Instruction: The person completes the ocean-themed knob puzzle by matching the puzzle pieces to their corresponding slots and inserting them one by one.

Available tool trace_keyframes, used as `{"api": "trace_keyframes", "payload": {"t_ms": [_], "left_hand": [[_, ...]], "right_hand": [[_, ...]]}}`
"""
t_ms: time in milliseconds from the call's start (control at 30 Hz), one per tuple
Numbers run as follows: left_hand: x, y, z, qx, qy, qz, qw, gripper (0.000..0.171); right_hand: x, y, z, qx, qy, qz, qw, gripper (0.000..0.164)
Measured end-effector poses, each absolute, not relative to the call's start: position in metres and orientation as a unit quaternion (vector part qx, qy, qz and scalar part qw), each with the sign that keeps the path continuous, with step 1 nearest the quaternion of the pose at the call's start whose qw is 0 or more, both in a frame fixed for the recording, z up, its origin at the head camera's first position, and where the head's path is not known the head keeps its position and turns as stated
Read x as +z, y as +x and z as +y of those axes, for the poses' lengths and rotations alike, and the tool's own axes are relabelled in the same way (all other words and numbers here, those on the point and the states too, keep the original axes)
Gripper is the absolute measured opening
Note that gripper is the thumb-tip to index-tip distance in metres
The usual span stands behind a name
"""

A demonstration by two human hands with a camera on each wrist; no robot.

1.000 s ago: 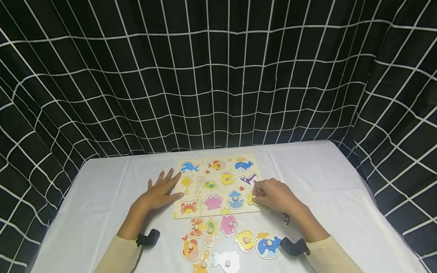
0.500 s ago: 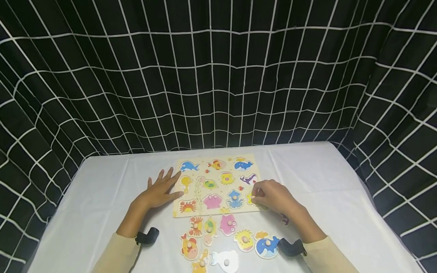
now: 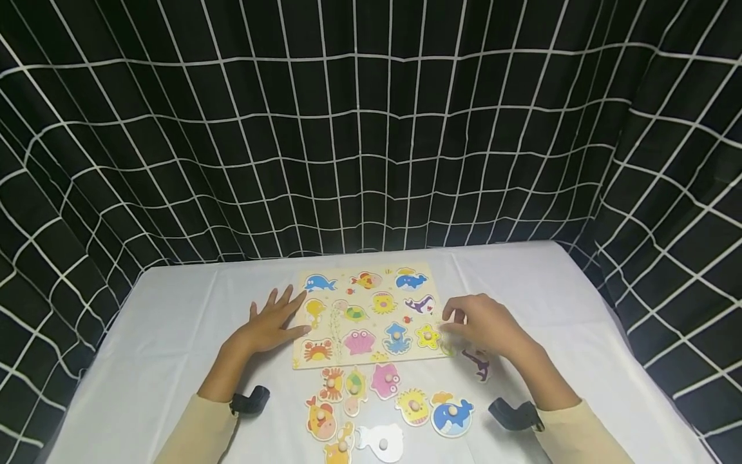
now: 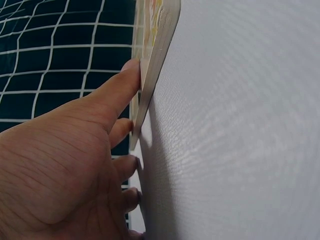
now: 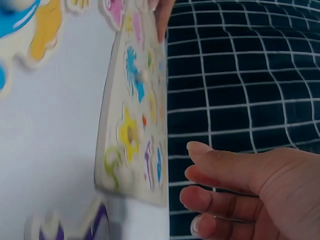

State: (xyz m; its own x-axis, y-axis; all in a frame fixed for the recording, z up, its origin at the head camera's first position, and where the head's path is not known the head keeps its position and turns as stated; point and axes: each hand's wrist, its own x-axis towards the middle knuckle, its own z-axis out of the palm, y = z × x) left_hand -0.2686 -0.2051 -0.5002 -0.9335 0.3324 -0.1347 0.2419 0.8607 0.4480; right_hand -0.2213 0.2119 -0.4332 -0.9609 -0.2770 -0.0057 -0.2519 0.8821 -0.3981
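A wooden peg puzzle board (image 3: 379, 325) with printed sea animals lies on the table. My left hand (image 3: 269, 328) rests flat with spread fingers at its left edge; the left wrist view has the thumb (image 4: 127, 75) touching the board's side. Just off the board's right edge hovers my right hand (image 3: 484, 322), fingers loosely bent around nothing, as the right wrist view confirms. Nearest to it on the board is a yellow starfish piece (image 3: 428, 336) with a knob, lying in its outline. Beside that sits a blue squid piece (image 3: 397, 338), also knobbed.
Several loose knobbed pieces lie in front of the board, among them a crab (image 3: 331, 383), a pink shell (image 3: 385, 380) and a blue whale (image 3: 452, 415). A purple piece (image 3: 478, 365) lies below my right hand. Black grid cloth (image 3: 371, 129) hangs behind the white table.
My right hand has let go of the starfish piece and moved right, off the board. The starfish and the purple piece now show fully. My left hand stays put.
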Motion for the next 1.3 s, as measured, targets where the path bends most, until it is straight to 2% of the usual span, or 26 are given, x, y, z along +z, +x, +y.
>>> {"api": "trace_keyframes", "payload": {"t_ms": [567,767,1300], "left_hand": [[-0.500,-0.267,-0.205,0.222,0.150,0.957,0.109,0.081],[-0.499,-0.267,-0.204,0.222,0.153,0.957,0.104,0.081],[-0.498,-0.268,-0.205,0.223,0.153,0.957,0.108,0.082]], "right_hand": [[-0.450,-0.187,0.270,-0.194,-0.191,0.962,0.011,0.008],[-0.460,-0.182,0.274,-0.192,-0.174,0.965,0.029,0.011],[-0.470,-0.186,0.277,-0.191,-0.177,0.965,0.015,0.013]]}}
